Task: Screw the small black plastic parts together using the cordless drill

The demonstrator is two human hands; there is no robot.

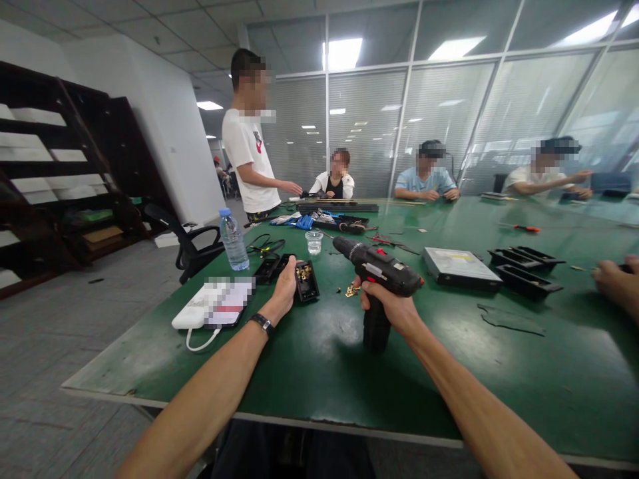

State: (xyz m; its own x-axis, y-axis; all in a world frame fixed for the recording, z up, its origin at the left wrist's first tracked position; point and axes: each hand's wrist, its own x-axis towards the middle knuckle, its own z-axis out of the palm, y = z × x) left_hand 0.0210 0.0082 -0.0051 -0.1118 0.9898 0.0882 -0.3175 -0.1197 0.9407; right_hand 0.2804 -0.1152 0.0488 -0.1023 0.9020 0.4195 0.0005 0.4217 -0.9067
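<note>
A black cordless drill with red trim [378, 269] is gripped at its handle by the right hand [389, 307], just right of frame centre, above the worn green table [499, 359]. A small black plastic housing with brass contacts [306, 280] is pinched by the left hand [285, 287] beside it. No writing on either can be read. A clear water bottle [233, 239] is seen further left.

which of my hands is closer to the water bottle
Left. Your left hand, holding the black socket part, is just right of the water bottle; your right hand grips the drill farther right.
</note>
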